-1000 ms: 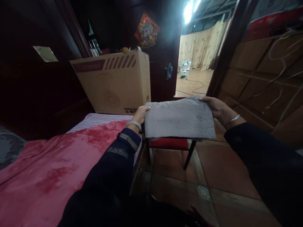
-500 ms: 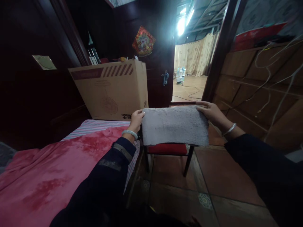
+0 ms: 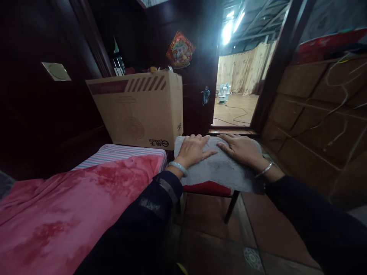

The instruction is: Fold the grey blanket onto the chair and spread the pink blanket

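Observation:
A grey fluffy cloth point(image 3: 212, 168) lies over a chair with a red seat point(image 3: 208, 188), and only the seat's near edge and a dark leg show beneath it. My left hand point(image 3: 193, 150) rests flat on the cloth's left half, fingers spread and thumb pointing right. On the right half, my right hand point(image 3: 242, 149) presses down palm first with its fingers stretched out. Neither hand grips the cloth. Its right end hangs past the seat beside my right wrist.
Left of the chair is a bed with a pink blanket point(image 3: 86, 206) over a striped sheet point(image 3: 100, 156). A large cardboard fan box point(image 3: 129, 110) stands behind it. Cartons point(image 3: 298, 88) with loose cables line the right side. Beyond the open doorway stands a fan point(image 3: 224, 93).
Both hands have let go of the cloth's upper corners and moved inward onto its top. The cloth, held up before, now lies on the chair seat.

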A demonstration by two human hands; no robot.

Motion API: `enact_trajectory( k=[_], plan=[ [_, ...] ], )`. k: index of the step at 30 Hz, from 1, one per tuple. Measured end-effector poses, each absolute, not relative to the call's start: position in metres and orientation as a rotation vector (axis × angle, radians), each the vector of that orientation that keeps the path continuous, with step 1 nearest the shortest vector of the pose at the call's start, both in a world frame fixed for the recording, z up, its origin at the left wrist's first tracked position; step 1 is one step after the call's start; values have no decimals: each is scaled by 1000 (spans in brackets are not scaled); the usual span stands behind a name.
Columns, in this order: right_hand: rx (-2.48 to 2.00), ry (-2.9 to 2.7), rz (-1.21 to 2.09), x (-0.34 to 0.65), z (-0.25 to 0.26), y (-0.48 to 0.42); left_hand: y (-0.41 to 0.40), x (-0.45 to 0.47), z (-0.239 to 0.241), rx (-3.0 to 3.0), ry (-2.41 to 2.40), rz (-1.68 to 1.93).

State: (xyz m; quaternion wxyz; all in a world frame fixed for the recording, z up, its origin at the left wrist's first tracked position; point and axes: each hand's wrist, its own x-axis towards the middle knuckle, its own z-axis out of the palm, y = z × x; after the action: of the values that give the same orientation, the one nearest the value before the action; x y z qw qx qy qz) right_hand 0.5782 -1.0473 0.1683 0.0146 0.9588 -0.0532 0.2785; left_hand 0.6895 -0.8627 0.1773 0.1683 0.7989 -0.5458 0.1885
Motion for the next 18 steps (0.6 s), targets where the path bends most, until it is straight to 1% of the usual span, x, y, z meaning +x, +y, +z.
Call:
enact_trajectory(
  k=[3,8,12,16,18],
  plan=[
    [2953,-170,909,577,161,-1050,-861,693,170,2308,-1562,640],
    [2941,-155,933,574,161,-1050,-857,687,168,2332,-1562,715],
    [2949,-162,951,577,159,-1048,-849,679,164,2358,-1485,786],
    [3011,-168,904,576,155,-1054,-823,681,157,2492,-1298,742],
    [3055,-155,959,572,150,-1060,-798,682,145,2599,-1154,669]
  ],
)
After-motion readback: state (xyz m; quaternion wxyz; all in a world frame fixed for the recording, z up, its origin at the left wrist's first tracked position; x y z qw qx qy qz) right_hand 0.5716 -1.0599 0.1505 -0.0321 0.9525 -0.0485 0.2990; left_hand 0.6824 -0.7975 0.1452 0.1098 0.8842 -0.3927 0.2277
